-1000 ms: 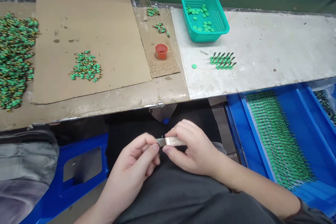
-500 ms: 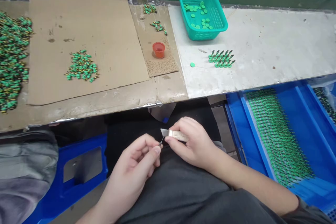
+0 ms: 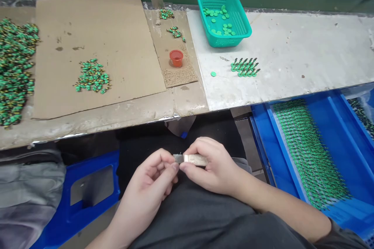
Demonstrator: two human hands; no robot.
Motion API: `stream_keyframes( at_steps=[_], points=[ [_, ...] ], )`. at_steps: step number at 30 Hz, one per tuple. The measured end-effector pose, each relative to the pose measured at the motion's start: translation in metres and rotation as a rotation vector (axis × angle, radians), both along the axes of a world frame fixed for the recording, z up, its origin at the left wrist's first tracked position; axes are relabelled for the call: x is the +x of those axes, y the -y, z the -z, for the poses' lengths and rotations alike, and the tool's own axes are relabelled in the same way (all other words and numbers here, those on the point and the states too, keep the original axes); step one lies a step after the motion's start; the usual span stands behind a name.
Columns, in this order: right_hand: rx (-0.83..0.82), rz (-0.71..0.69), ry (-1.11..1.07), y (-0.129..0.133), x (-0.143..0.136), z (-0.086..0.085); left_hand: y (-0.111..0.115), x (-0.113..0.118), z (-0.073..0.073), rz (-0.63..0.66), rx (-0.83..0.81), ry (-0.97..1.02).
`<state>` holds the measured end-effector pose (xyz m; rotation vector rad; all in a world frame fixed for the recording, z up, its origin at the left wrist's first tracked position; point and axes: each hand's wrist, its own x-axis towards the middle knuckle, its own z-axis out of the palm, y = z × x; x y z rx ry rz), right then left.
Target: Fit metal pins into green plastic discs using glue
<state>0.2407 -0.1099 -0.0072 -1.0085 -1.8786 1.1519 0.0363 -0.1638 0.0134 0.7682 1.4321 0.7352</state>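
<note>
My right hand (image 3: 214, 165) is wrapped round the pale handle of a small knife (image 3: 195, 159). Its short grey blade points left and meets the fingertips of my left hand (image 3: 156, 179). Thumb and forefinger of that left hand are pinched together; the small dark piece between them is mostly hidden behind the blade and fingers. Both hands are above my lap, below the table's front edge. On the table, small green and black pieces (image 3: 245, 67) stand in rows on green discs, with a single green disc (image 3: 213, 74) to their left.
A teal basket (image 3: 214, 41) holds green discs. Left of it are a red cup (image 3: 176, 59), cardboard (image 3: 122, 58) and piles of green-gold pieces (image 3: 92, 77). Blue trays (image 3: 330, 124) stand at the right, a blue stool (image 3: 70, 210) and a person's clothing (image 3: 26, 190) at the left.
The knife in my right hand has moved down and left, and its blade now lies at my left fingertips, over the small dark piece. My left hand has barely moved.
</note>
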Motion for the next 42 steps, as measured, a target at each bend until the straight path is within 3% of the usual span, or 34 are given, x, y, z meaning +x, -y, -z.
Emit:
stream_keyframes(
  at_steps=[2, 7, 12, 17, 23, 29, 34, 39, 42],
  points=[
    [-0.020, -0.019, -0.006, 0.0007, -0.0008, -0.0003, 0.0008, -0.0006, 0.0023, 0.009, 0.006, -0.006],
    [-0.051, 0.082, 0.033, 0.0003, -0.0007, -0.0014, 0.0009, 0.0002, 0.0031, 0.013, 0.011, -0.021],
    [-0.087, 0.005, -0.004, 0.0015, -0.0023, -0.0013, -0.0003, 0.0012, 0.0003, 0.017, 0.032, -0.025],
    [-0.056, 0.115, 0.059, -0.0009, -0.0011, -0.0017, 0.0006, -0.0012, 0.0022, 0.019, 0.018, -0.038],
    [-0.105, 0.015, -0.001, 0.0016, -0.0034, -0.0034, -0.0015, -0.0004, 0.0022, 0.021, 0.029, -0.048],
    [-0.074, 0.127, 0.056, -0.0031, -0.0014, -0.0004, -0.0015, -0.0009, 0.0016, 0.033, 0.011, -0.052],
    [-0.070, -0.015, -0.013, -0.0032, -0.0014, -0.0024, -0.0024, -0.0007, -0.0018, 0.030, 0.001, -0.035],
    [-0.057, 0.087, 0.033, -0.0050, -0.0014, -0.0005, -0.0042, 0.0002, -0.0025, 0.032, -0.021, -0.038],
    [-0.047, 0.024, 0.003, -0.0045, -0.0013, -0.0012, -0.0057, 0.0008, -0.0021, 0.035, -0.028, -0.030]
  ],
)
